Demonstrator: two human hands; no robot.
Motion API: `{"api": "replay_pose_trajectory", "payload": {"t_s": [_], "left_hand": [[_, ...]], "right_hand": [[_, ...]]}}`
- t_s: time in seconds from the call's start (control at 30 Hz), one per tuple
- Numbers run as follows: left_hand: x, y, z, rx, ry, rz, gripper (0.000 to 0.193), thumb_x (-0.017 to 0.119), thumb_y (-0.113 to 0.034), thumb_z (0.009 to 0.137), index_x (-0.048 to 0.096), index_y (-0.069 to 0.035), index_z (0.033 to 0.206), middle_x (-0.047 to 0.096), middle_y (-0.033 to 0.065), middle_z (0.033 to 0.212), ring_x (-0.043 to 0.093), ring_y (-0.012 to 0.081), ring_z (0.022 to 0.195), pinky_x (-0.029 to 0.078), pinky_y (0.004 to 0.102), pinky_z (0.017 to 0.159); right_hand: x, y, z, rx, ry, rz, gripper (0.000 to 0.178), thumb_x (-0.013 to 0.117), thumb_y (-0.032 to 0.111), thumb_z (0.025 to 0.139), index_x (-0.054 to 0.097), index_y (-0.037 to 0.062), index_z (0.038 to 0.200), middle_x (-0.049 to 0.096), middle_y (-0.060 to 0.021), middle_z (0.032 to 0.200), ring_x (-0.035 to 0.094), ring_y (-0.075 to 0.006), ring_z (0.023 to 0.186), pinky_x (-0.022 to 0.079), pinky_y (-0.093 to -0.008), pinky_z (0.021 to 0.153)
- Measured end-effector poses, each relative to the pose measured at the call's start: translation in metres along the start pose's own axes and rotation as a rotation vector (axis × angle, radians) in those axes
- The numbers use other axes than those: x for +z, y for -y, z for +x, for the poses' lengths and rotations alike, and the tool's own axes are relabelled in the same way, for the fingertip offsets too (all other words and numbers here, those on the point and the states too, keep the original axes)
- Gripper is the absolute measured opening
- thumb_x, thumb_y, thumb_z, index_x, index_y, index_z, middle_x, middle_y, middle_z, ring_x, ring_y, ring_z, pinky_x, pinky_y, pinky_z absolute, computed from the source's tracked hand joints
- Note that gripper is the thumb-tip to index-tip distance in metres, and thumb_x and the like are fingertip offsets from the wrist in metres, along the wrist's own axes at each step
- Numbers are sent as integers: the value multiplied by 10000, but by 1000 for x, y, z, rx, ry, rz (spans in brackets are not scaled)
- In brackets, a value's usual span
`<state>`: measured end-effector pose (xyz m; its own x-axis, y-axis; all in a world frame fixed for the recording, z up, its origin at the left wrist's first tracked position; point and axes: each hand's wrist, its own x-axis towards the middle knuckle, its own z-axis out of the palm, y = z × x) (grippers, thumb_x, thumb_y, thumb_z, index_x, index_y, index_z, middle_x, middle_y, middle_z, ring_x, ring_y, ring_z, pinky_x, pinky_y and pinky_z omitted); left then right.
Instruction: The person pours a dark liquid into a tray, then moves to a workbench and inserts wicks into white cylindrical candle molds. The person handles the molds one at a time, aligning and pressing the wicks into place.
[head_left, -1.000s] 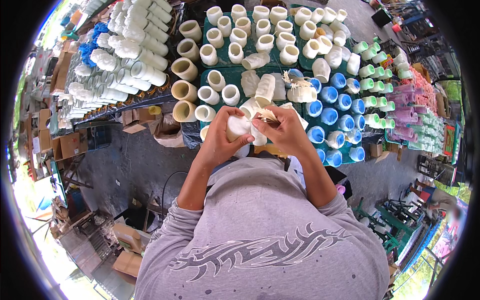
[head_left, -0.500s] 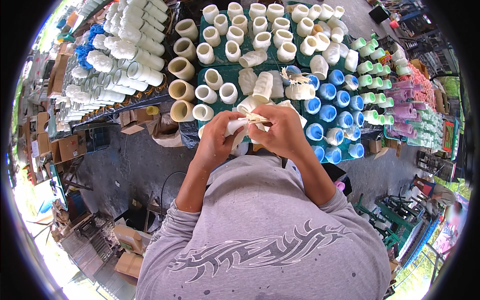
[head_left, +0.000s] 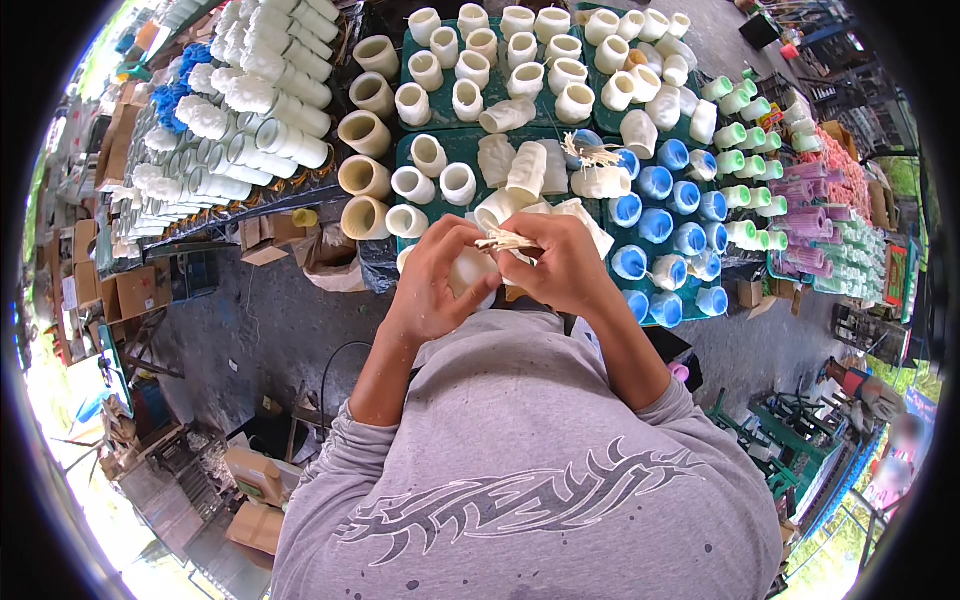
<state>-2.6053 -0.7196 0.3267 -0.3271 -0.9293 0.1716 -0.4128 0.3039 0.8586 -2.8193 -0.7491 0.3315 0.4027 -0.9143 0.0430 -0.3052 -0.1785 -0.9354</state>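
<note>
My left hand [head_left: 438, 278] is curled around a smooth white wax-like cup [head_left: 472, 268], mostly hidden by the fingers and thumb. A bunch of thin cream wick-like strands [head_left: 508, 240] is pinched in my right hand [head_left: 558, 262]. The strands' left ends reach over the cup beside my left fingers; whether one goes into it I cannot tell. Just beyond my hands, several white embossed cups [head_left: 526, 170] lie and stand on a green tray [head_left: 455, 212]. A second bunch of pale strands [head_left: 592, 152] rests on a cup lying on its side.
Blue-lined cups [head_left: 655, 184] stand in rows on the right, with green ones [head_left: 742, 196] and purple ribbed pieces [head_left: 808, 222] beyond. Large cream cups [head_left: 364, 134] line the left edge. White cylinders [head_left: 285, 142] are stacked further left. Cardboard boxes [head_left: 262, 478] are at lower left.
The cup in my left hand has turned and sits lower between the fingers, showing a rounder outline. The strands in my right hand have shifted slightly left.
</note>
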Motion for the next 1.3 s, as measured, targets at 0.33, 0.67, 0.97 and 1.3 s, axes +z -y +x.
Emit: {"api": "replay_pose_trajectory", "payload": {"t_s": [0.33,0.67,0.97,1.3], "left_hand": [[6,8,-4,-120,-62,-132,93,611,-89,1026,617,3,1020,611,129,1073,623,274,960,498,347,891],[16,7,-9,-167,-9,-116,104,615,-110,1026,600,-8,1015,591,109,1071,594,241,974,472,335,924],[26,1,-14,-119,-77,-42,319,701,-240,1005,562,-10,1177,595,150,1131,602,298,1042,474,374,968],[26,-16,-22,-179,-164,-63,268,734,-48,965,601,-9,1194,669,165,1137,669,322,988,533,380,893]], "right_hand": [[-7,-14,-3,171,203,268,157,802,146,933,745,16,1000,627,3,720,520,-73,654,418,-270,589],[1,-34,-6,247,116,365,159,852,134,922,773,-3,942,632,50,745,508,-33,692,414,-246,600],[-26,-15,-10,168,152,164,142,795,116,914,773,3,998,705,-41,752,619,-71,684,497,-272,608],[-23,-6,-13,-211,33,-35,180,832,57,816,726,31,959,764,-57,823,744,-136,743,555,-264,671]]}}
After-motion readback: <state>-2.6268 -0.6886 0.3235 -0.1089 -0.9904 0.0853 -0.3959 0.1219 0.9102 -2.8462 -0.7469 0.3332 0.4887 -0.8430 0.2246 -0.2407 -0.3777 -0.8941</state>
